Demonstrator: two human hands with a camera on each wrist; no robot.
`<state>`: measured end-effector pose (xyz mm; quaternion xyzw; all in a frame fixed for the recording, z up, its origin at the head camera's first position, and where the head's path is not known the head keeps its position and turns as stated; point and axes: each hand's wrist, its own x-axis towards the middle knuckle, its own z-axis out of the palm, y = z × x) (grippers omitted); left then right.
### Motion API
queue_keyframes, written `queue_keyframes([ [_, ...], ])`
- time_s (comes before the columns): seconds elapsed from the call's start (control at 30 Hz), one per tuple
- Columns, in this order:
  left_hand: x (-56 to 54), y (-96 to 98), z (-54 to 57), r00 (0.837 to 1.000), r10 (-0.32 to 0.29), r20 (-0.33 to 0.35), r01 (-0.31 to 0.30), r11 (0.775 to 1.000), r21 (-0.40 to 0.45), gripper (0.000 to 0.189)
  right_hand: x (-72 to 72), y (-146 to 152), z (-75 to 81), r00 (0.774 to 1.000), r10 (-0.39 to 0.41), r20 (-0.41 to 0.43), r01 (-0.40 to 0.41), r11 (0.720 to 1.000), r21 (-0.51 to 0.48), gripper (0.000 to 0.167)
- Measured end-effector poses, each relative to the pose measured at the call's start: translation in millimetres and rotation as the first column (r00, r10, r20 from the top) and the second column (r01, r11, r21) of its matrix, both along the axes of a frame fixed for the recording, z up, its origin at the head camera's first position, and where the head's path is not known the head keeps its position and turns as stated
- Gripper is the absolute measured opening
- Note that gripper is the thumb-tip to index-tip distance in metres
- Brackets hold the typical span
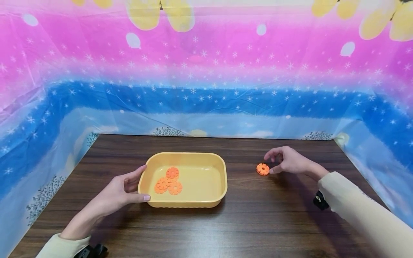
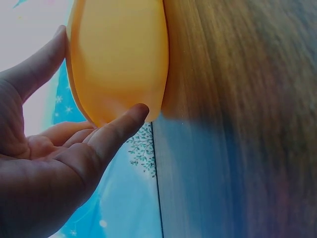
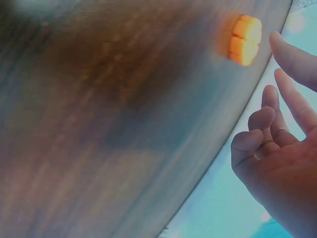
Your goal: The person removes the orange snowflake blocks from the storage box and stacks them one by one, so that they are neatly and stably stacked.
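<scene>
A yellow rectangular plastic bin (image 1: 203, 179) stands on the table, its left end between the thumb and fingers of my left hand (image 1: 117, 191). In the left wrist view, the fingers of the left hand (image 2: 74, 148) spread around the end of the bin (image 2: 119, 59). Several notched orange discs (image 1: 175, 187) lie inside the bin's left half. To the right of the bin, another notched orange disc (image 1: 262, 169) lies on the tabletop. My right hand (image 1: 288, 161) hovers beside it, thumb tip close to its edge. The right wrist view shows a gap between the disc (image 3: 245, 40) and the right hand (image 3: 282, 134).
The dark wood-grain table (image 1: 206, 233) runs back to a pink and blue patterned cloth (image 1: 206, 96), which also hangs along both sides. Dark devices are strapped at the left wrist (image 1: 90, 251) and right wrist (image 1: 321, 200).
</scene>
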<state>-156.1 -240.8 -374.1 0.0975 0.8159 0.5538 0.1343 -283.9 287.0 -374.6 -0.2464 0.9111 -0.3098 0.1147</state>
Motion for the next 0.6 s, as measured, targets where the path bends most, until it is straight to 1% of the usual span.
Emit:
queue_keyframes([
  [0.03,-0.1,-0.3,-0.1,1.000,-0.001,-0.003,0.001,1.000,0.004,0.094,3.6,-5,6.6,1.000,0.004,0.005,-0.004,1.000,0.001,0.041],
  [0.07,0.0,-0.5,-0.1,1.000,-0.002,-0.006,0.002,1.000,0.010,0.095,4.1,-7,9.4,1.000,0.009,0.008,-0.009,1.000,0.004,0.040],
  [0.23,0.0,0.0,-0.1,0.999,-0.028,-0.031,0.029,0.999,0.028,0.095,5.3,-22,21.0,0.999,0.049,0.007,-0.049,0.998,0.030,0.038],
  [0.27,0.3,0.2,0.1,0.999,-0.033,-0.035,0.033,0.999,0.027,0.096,2.8,-24,19.8,0.998,0.059,0.000,-0.059,0.998,0.037,0.038],
  [0.3,0.5,0.4,0.2,0.999,-0.036,-0.036,0.037,0.999,0.025,0.096,3.8,-29,22.4,0.998,0.070,-0.005,-0.069,0.997,0.043,0.037],
  [0.47,0.9,-0.1,-0.4,1.000,-0.029,-0.002,0.029,0.999,0.033,0.096,8.0,-51,35.5,0.995,0.098,-0.031,-0.095,0.992,0.081,0.035],
  [0.6,0.8,-1.2,-0.1,1.000,-0.021,0.013,0.021,0.999,0.037,0.096,9.1,-67,44.8,0.996,0.090,-0.022,-0.088,0.991,0.096,0.036],
])
